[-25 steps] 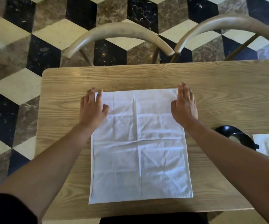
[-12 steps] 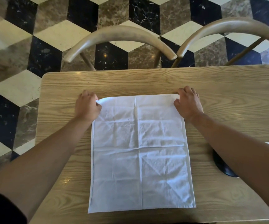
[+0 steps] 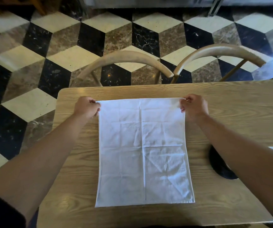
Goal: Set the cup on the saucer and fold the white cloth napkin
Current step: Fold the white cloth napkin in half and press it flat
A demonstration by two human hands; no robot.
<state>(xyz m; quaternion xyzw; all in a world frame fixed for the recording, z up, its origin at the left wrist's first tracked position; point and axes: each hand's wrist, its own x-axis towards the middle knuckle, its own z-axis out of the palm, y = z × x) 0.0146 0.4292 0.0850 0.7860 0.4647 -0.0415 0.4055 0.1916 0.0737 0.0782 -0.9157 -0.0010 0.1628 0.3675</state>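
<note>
Napkin (image 3: 143, 150), white and creased into a grid of old fold lines, is lying flat and open in the middle of the wooden table (image 3: 239, 112), long side running away from the person. What is changing is at its far edge: 1 second earlier both palms were pressing flat on the 2 far corners, and now the fingers are curling closed and pinching them. The left hand (image 3: 87, 107) is gripping the far left corner, the right hand (image 3: 194, 106) the far right corner, and that edge is lifting slightly off the wood. Judging by this, smoothing is giving way to the first fold, probably bringing the far edge toward the near one.

A dark round object (image 3: 217, 165), perhaps the saucer, is sitting just right of the napkin, mostly hidden under the right forearm; no cup is showing, so that half cannot be judged. Beyond the table, 2 curved chair backs (image 3: 124, 57) are standing on the patterned floor. No brand, label or writing is visible anywhere.
</note>
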